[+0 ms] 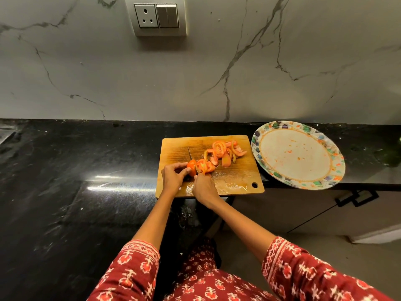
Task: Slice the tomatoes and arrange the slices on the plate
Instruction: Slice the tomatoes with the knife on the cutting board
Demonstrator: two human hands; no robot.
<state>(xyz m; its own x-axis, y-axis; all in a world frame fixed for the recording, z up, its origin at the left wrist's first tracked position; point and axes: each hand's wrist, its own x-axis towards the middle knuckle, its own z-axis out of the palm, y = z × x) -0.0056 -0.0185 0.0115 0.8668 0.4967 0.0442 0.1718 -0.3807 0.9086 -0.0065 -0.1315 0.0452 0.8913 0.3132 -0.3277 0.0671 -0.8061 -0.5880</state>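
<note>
Black stone counter (65, 170) against a grey-veined marble wall (217, 72), which carries a socket-and-switch plate (156, 16). A wooden cutting board (234, 177) lies on the counter near its front edge, a round hanging hole at its near right corner; wet patches show on its near half. Just right of the board sits a round plate (297, 155) with a patterned rim, its near edge overhanging the counter front; only juice specks and a few tiny fragments mark its centre. Below it a cabinet front with a black handle (355, 198) is visible.

A heap of cut tomato slices (225, 152) lies on the far right part of the board, between the tomato being cut and the plate. The partly cut tomato (192, 167) rests at the near left of the board, its freshly cut slices (206, 166) leaning just to its right. The knife (193, 158) runs near-to-far, tip pointing away from the person, blade standing between tomato and leaning slices.

The left hand (173, 175) grips the tomato from the left, fingers curled onto it. The right hand (204, 187), nearer the person, wraps the knife handle, which is hidden in the fist. Both forearms emerge from red patterned sleeves (138, 272).
</note>
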